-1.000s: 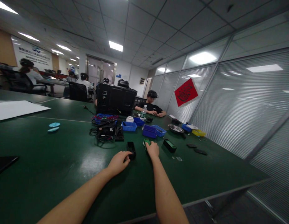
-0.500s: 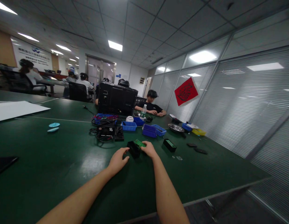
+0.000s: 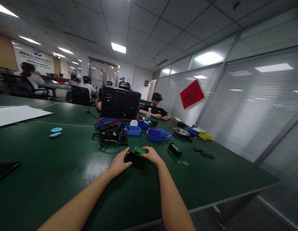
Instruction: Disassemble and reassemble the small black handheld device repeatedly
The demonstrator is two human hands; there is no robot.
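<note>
A green circuit board [image 3: 139,150] is pinched between the thumb and fingers of my right hand [image 3: 152,155], tilted over a black rectangular case [image 3: 136,160]. My left hand [image 3: 120,163] grips the left end of that case, fingers at its far side and thumb at its near side. The case rests on the green table with its open side up. Its inside is too dark to make out. Off to the right stands a second black case [image 3: 175,149] with a green board in it.
Behind my hands are blue trays [image 3: 133,130], a black device with cables [image 3: 110,138], a water bottle [image 3: 148,115] and a large black monitor [image 3: 120,102]. To the right lie a metal bowl [image 3: 181,132] and dark flat pieces [image 3: 207,155]. A person [image 3: 156,109] sits across the table.
The case has turned and now lies more sideways, with my left hand closed on its end. My right hand has shifted the circuit board slightly left, above the case.
</note>
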